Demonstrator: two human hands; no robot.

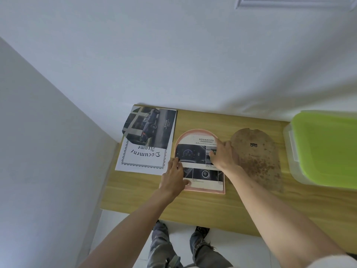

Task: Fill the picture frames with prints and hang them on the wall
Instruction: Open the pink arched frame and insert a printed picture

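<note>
**Print pressed into the arched frame**

Both hands were down flat, fingers straight. The left hand [172, 177] pressed the print [201, 161] at its near-left edge; the right hand [222, 154] pinned its far-right side. The print lay inside the pink arched frame [195, 131] on the surface [193, 206]. The backing board [257, 151] waited just right of the right hand. Thin, floppy paper, I judged: best slid by its edges.

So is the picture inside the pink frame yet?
In. The print lies flat inside the pink arched frame, whose rim shows around it.
</note>
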